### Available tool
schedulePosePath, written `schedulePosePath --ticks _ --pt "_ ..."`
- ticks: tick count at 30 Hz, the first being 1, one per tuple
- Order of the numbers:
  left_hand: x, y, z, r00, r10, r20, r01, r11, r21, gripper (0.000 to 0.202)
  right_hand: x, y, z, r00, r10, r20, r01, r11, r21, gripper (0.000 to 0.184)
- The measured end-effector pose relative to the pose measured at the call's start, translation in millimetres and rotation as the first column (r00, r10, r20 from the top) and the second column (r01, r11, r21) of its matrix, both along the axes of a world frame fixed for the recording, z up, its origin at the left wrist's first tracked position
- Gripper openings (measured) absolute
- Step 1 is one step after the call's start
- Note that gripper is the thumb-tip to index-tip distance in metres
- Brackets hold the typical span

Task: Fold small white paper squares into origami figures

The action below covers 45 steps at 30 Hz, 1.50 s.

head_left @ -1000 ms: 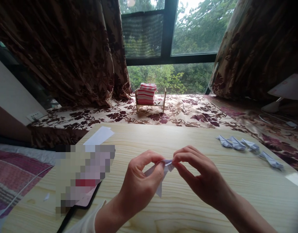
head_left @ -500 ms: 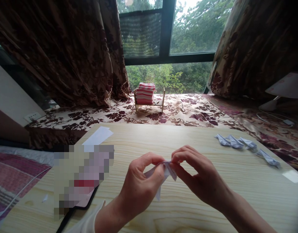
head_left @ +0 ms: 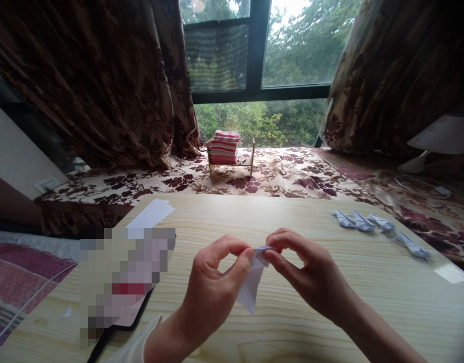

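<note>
Over the light wooden table [head_left: 300, 312] I hold a small folded piece of white paper [head_left: 251, 285] between both hands. My left hand [head_left: 212, 290] pinches its upper edge with thumb and forefinger. My right hand [head_left: 307, 277] pinches the same top end from the right, fingers curled together. The paper's pointed lower part hangs down toward the table top.
Several finished folded paper pieces [head_left: 371, 224] lie in a row at the table's right. A white paper strip [head_left: 150, 214] lies at the left rear, beside a blurred-out object [head_left: 122, 277]. Behind the table are a flowered cloth, a small wooden rack with striped fabric [head_left: 226, 148], curtains and a window.
The paper has turned between my fingers: its lower flap now hangs broader and straighter down. Both hands have stayed at about the same place, pinching its top.
</note>
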State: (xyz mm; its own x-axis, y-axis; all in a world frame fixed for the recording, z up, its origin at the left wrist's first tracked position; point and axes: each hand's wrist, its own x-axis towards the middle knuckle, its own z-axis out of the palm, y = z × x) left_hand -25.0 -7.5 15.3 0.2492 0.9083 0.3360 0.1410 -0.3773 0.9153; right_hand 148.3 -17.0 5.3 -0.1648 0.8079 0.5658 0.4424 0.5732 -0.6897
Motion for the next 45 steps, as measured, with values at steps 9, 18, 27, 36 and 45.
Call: schedulePosePath --ticks 9,18,27,36,45 --pt "0.2 -0.2 3.0 0.996 -0.085 -0.018 0.085 0.996 -0.019 0.011 -1.5 -0.7 6.5 0.997 0.077 0.029 -0.078 0.997 0.007 0.009" --pt "2.1 4.3 3.3 0.983 -0.002 0.182 0.058 0.951 -0.304 0.013 -0.3 -0.7 7.7 0.987 0.062 -0.146 -0.101 0.957 -0.272 0.02" --pt "0.3 7.2 0.1 0.994 -0.054 0.093 0.08 0.953 -0.294 0.013 1.1 -0.3 3.5 0.998 0.063 -0.006 -0.062 0.964 -0.259 0.019" --pt "2.4 9.6 -4.8 0.985 -0.001 0.174 0.067 0.925 -0.373 0.016 -1.7 -0.4 2.9 0.992 0.119 -0.034 -0.124 0.954 -0.274 0.023" --pt "2.0 6.8 1.8 0.995 -0.07 -0.066 0.061 0.989 -0.134 0.011 0.2 -1.1 1.7 0.991 0.115 0.064 -0.099 0.974 -0.202 0.022"
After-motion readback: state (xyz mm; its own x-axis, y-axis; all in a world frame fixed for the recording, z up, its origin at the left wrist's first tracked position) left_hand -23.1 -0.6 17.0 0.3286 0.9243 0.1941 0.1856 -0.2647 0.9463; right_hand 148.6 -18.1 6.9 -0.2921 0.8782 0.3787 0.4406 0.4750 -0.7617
